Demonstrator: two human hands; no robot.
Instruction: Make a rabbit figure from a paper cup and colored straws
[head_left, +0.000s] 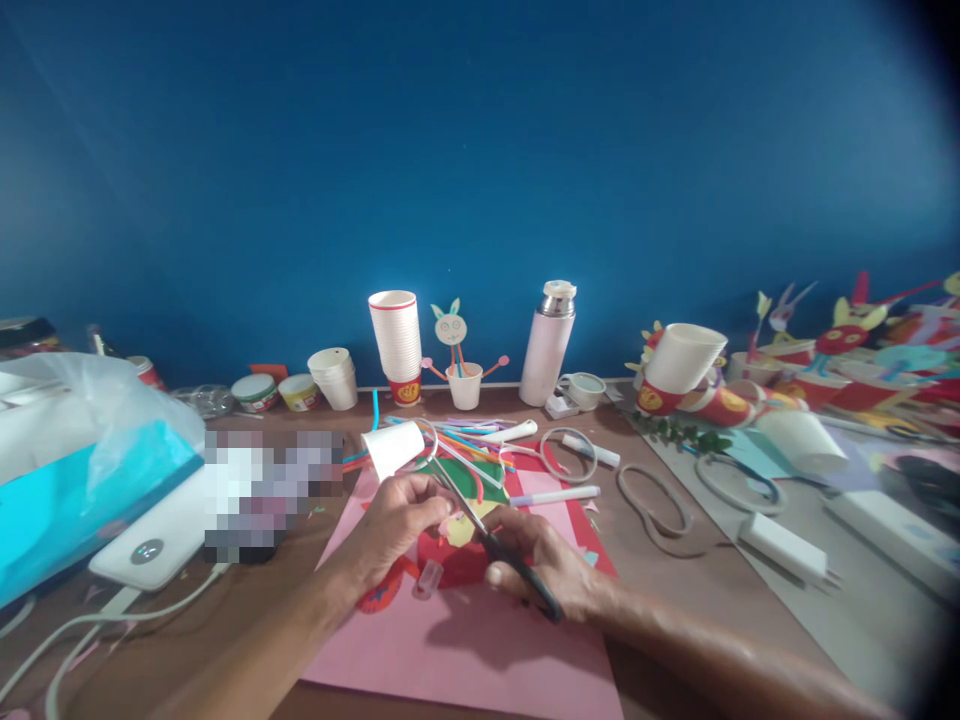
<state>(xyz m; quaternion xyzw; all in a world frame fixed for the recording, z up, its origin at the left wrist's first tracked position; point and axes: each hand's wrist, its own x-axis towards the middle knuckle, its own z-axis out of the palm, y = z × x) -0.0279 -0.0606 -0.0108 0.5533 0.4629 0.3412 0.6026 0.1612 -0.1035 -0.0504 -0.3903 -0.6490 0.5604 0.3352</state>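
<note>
My right hand [544, 560] is wrapped around a pair of scissors [517, 572] with black handles. Their blades point up and left, towards the fingertips of my left hand [405, 515]. That hand is closed in a pinch on what looks like a small pale piece of paper [453, 526], partly covered by fingers and blade. Beneath both hands lie a large pink sheet [465, 660] and a red sheet [487, 570], with green and yellow paper on top. Just beyond my left hand, a white paper cup [392, 446] lies tilted. A small clear plastic piece [428, 580] sits near a red round cutout [380, 592].
Colourful straws [469, 440], a marker [555, 495] and a tape ring [568, 455] lie behind the hands. Along the wall stand stacked cups [395, 335], a rabbit figure in a cup [465, 385] and a thermos [546, 350]. A power bank [154, 535] with cables is left; cup crafts [832, 350] crowd the right.
</note>
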